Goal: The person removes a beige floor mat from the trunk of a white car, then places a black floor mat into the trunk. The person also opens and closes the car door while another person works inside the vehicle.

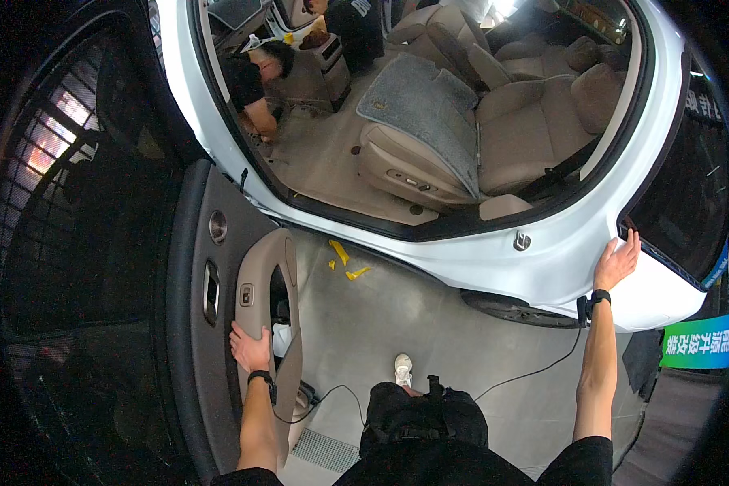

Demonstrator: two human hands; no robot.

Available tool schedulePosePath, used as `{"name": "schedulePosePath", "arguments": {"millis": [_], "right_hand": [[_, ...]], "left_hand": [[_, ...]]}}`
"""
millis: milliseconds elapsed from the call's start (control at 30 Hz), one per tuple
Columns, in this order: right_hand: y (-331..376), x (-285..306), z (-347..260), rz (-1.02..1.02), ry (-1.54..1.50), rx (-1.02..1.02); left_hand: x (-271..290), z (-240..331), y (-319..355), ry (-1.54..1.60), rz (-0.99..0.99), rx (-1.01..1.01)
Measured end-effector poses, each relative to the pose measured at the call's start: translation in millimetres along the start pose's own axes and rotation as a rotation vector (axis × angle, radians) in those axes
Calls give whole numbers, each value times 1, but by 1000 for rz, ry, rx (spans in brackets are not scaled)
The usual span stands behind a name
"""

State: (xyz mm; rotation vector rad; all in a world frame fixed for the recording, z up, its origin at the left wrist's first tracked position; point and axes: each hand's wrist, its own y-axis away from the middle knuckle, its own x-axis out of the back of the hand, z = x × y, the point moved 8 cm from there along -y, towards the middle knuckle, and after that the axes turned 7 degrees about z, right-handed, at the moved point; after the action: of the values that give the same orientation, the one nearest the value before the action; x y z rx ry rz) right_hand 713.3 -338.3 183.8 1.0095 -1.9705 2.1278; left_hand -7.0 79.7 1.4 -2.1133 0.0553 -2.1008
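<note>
My left hand [251, 349] lies on the beige armrest [255, 271] of the opened car door [188, 324], with its fingers apart. Beside it, something white [282, 340] sits in the door pocket. My right hand [617, 261] is laid on the white car body [559, 259], fingers stretched toward the lower corner of the rear side window [672, 178]. Both wrists carry black bands. Through the door opening I see a beige seat [539, 121] with a grey floor mat [425, 113] lying on it.
A person in black [259, 89] bends into the cabin from the far side, reaching to the floor. Yellow scraps [340, 253] lie on the grey floor [397, 300]. Thin black cables [535, 374] run toward my wrists. A rear wheel [522, 309] and a blue-green banner [702, 342] are at right.
</note>
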Motion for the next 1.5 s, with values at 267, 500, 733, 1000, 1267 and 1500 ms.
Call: {"name": "schedulePosePath", "arguments": {"millis": [267, 500, 733, 1000, 1267, 1500], "right_hand": [[2, 1, 0, 12, 8, -9], [1, 1, 0, 16, -6, 0], [1, 4, -4, 32, 14, 20], [-1, 5, -4, 46, 6, 23], [0, 3, -2, 31, 8, 10], [1, 2, -1, 30, -5, 13]], "left_hand": [[1, -1, -1, 1, 37, -24], [-3, -2, -1, 4, 42, -12], [2, 0, -1, 3, 42, -5], [3, 2, 0, -3, 39, -11], [0, 1, -1, -9, 19, -3], [1, 1, 0, 3, 43, -9]]}}
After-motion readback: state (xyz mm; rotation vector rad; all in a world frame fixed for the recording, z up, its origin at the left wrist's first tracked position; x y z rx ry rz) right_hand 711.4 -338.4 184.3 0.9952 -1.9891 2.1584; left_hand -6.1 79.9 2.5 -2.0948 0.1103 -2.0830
